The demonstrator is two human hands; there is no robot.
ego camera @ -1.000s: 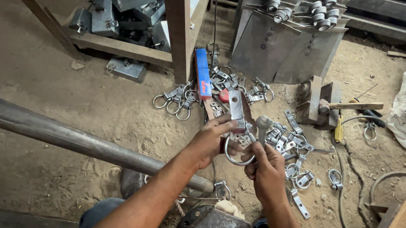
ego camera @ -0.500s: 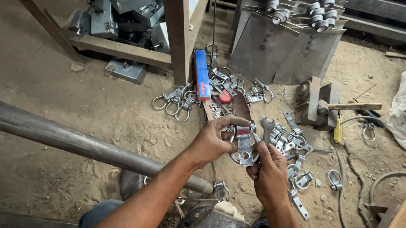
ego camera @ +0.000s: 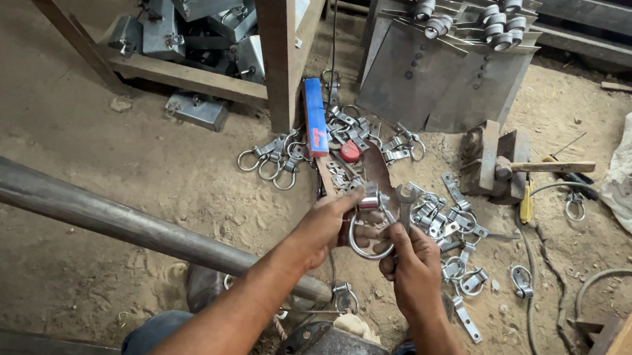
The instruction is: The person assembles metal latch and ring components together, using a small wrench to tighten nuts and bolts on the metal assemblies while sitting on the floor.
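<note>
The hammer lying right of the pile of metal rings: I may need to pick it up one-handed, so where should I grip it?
Probably by the free end of the wooden handle. The hammer lies with its head against the dark metal blocks, the handle pointing right over bare dirt, so coming from the right looks unobstructed.

I have one view only, from the camera on the person's head, so nothing is shared with a second view. It looks steeply down and forward over both forearms to the sandy floor. The left hand and right hand sit close, just below centre. Beyond the fingers lie the metal plates, farthest off.
</note>
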